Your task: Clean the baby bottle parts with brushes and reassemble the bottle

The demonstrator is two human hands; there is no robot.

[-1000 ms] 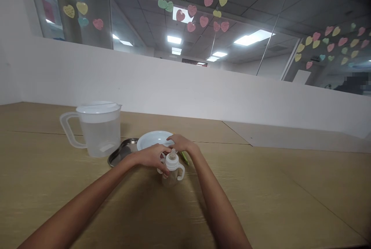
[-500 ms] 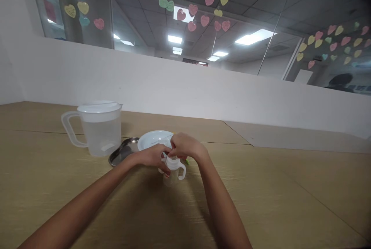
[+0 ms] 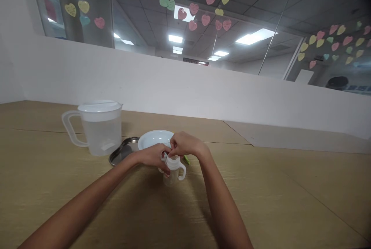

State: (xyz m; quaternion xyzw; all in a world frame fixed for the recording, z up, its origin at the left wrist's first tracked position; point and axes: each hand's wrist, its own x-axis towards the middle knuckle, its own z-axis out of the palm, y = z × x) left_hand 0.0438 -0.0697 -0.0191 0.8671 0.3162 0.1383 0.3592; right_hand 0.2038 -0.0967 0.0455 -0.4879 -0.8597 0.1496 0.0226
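A small clear baby bottle with a white collar and white side handles stands upright on the table in front of me. My left hand is wrapped round its left side, thumb in front, partly covering the left handle. Over the bottle's top, my right hand is closed with its fingertips pointing down at the collar. What those fingertips pinch is hidden. Just behind the bottle, under my right wrist, part of a green object shows; its kind is not visible.
Left of my hands stands a lidded translucent pitcher with liquid in it. A metal kidney-shaped tray lies beside it. Behind my hands is a white bowl. A white wall with a window above closes off the table's far side.
Both hands keep almost the same place on the bottle. A little more of the green object shows beside my right wrist. The view has shifted very slightly.
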